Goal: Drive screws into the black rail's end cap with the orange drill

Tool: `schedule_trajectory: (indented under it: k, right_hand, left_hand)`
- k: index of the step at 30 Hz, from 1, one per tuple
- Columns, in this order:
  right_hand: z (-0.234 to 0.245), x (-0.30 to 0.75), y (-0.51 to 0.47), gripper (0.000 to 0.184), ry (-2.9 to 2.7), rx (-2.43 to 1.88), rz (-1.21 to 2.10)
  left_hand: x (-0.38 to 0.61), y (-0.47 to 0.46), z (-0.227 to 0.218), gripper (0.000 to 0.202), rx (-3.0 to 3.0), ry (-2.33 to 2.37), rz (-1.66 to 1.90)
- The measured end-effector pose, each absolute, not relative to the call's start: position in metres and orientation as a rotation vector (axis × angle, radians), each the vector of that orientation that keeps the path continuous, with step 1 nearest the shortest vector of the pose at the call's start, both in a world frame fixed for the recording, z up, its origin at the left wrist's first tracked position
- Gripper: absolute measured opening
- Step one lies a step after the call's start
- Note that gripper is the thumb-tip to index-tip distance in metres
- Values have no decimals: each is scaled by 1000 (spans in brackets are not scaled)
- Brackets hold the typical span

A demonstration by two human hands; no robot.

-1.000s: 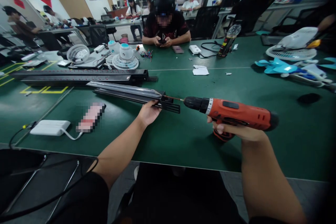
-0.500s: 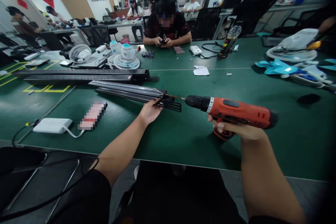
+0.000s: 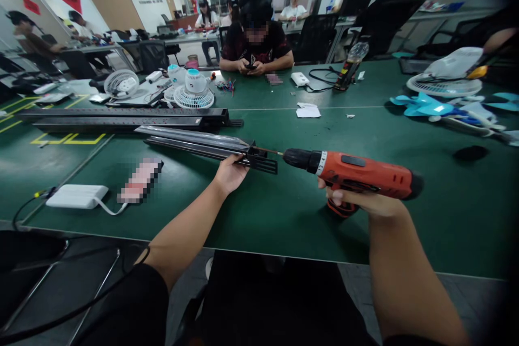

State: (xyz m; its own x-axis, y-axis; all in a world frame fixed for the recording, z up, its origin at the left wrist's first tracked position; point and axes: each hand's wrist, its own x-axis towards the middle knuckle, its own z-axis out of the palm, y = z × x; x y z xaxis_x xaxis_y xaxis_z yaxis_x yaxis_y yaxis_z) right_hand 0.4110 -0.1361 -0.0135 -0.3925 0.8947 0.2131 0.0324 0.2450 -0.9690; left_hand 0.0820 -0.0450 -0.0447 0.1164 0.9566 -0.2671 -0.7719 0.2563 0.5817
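– Table (image 3: 284,216) same as a second ago? Green top, with the long metal rail (image 3: 194,143) lying across it, near end pointing at the orange drill (image 3: 365,173).
– Pretty much, the whole view just slid a touch left. The rail hasn't budged, and the drill is still held level over the table.
– Hands?
– The person's left hand (image 3: 230,173) stays clamped on the rail's near end, right by the black end bracket (image 3: 263,162). Their right hand (image 3: 365,200) is wrapped around the drill's grip from below, same hold as before.
– And the bit (image 3: 271,151)?
– It's thin and still meets the bracket's end, like half a second back. Can't tell whether it's spinning.
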Motion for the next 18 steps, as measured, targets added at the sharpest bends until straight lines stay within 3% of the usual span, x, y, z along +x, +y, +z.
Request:
schedule_trajectory:
  k: [13, 18]
  right_hand:
    - [-14, 409, -135, 18, -1681, -835, 1228]
    - [-13, 409, -135, 18, -1695, -808, 1220]
  left_hand:
    - [95, -48, -20, 38, 110, 777, 1329]
    - [98, -52, -8, 27, 49, 871, 1300]
